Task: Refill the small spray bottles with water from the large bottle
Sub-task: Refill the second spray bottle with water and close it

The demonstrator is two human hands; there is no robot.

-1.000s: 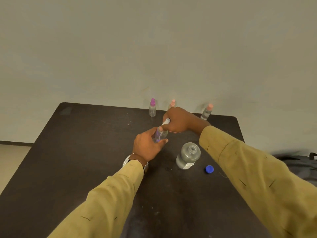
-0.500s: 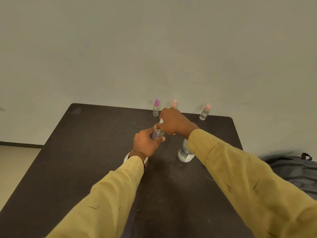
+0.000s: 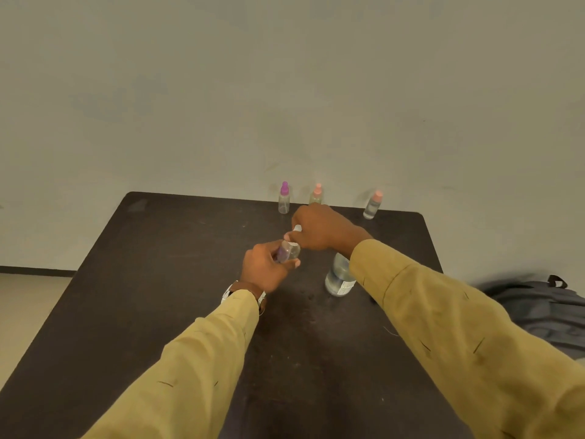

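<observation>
Left hand (image 3: 266,267) grasping small spray bottle (image 3: 288,251) over table (image 3: 158,280) centre, right hand (image 3: 319,228) pinching its white top, large bottle (image 3: 338,278) upright just right, row of capped bottles (image 3: 316,196) along far edge.

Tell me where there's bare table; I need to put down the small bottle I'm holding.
Free: the left half of the table, from its left edge to the left sleeve, and the near stretch between the sleeves. Crowded: the far edge, with three spray bottles, and beside the large bottle under the right sleeve.
</observation>
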